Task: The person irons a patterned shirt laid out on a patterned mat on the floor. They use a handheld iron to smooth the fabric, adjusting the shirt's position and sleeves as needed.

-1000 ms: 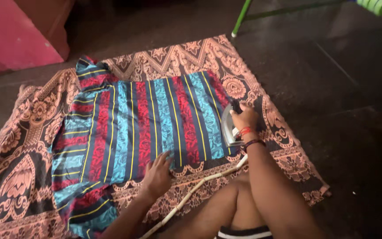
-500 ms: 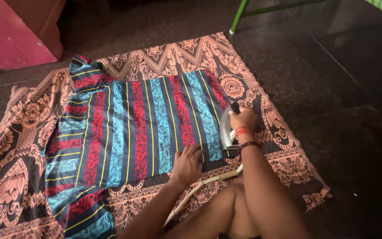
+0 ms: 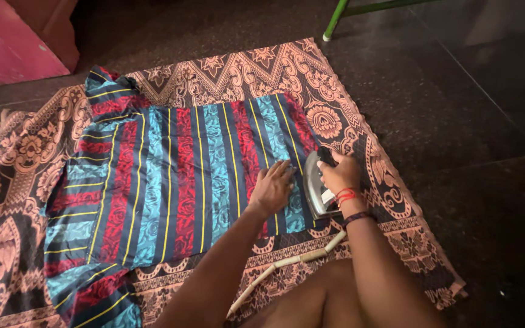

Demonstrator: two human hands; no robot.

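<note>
Your right hand (image 3: 339, 174) is clamped round the iron (image 3: 315, 185) at the near right edge of the striped garment (image 3: 171, 182). Your left hand (image 3: 271, 188) lies flat, fingers spread, pressing the cloth just beside it. The garment lies spread on a patterned mat (image 3: 360, 130); the iron's cord (image 3: 287, 262) trails toward your knee.
</note>
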